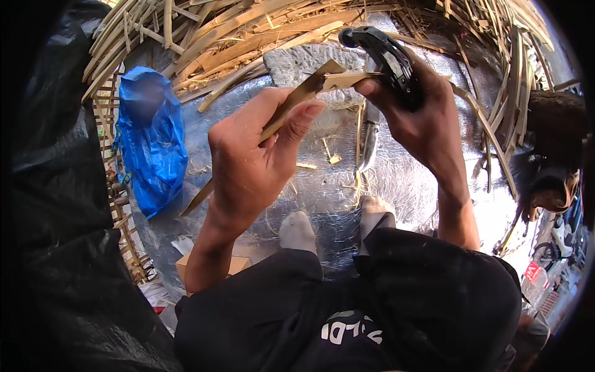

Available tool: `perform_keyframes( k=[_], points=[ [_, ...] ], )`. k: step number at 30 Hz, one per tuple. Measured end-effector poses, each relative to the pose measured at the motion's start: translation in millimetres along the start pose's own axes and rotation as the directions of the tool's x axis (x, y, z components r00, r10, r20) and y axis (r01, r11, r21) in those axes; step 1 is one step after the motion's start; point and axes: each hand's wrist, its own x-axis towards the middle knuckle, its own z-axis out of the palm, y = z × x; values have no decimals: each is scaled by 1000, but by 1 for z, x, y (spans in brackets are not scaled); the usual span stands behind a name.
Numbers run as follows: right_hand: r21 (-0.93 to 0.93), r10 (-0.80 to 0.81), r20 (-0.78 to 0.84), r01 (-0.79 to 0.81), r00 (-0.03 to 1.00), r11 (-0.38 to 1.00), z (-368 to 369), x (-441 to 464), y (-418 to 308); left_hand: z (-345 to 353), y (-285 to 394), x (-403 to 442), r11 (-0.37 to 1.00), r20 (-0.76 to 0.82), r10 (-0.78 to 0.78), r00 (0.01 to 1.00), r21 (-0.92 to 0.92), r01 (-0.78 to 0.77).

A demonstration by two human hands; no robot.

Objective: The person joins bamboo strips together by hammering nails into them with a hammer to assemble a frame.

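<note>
My left hand (254, 149) is closed round a long flat bamboo strip (304, 93), which slants from upper right down past my wrist at the lower left. In my right hand (421, 118) is a black metal tool (390, 62) with a rounded end, held with a short pale piece (347, 79) between thumb and tool. The pale piece meets the strip near its upper end. Behind and below my hands, a grey stone block (285, 65) lies on the silvery sheet (322, 186). A knife (370, 139) rests on the sheet between my hands.
Split bamboo strips (229, 37) are heaped along the top and right. A blue plastic bag (152, 149) lies at the left, beside black sheeting (62, 186). A cardboard box (238, 265) sits by my left forearm. At the lower right stands a clear bottle (534, 282).
</note>
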Motion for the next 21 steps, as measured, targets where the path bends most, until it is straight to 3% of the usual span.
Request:
perform_keyframes(
  k=[2, 3, 7, 12, 15, 21],
  points=[
    [-107, -37, 49, 43, 998, 993, 0, -1, -6, 0, -1, 0, 995, -14, -78, 997, -63, 77],
    [-105, -38, 49, 43, 998, 994, 0, -1, -7, 0, -1, 0, 980, -24, -156, 987, -130, 152],
    [-107, -47, 70, 54, 996, 993, 3, -3, -6, 5, -2, -5, 952, -17, -234, 972, -208, 226],
    [-55, -26, 80, 30, 996, 998, 6, -4, 1, 11, -11, -12, 1000, -138, -9, 990, 22, 12],
    [-59, -43, 88, 49, 995, 997, 6, -5, 8, 8, -13, -12, 997, -205, 50, 977, 63, -38],
    [-29, 99, 108, -96, 989, 995, 7, -8, 15, 0, -22, -12, 999, -246, 8, 969, 47, 4]
  ],
)
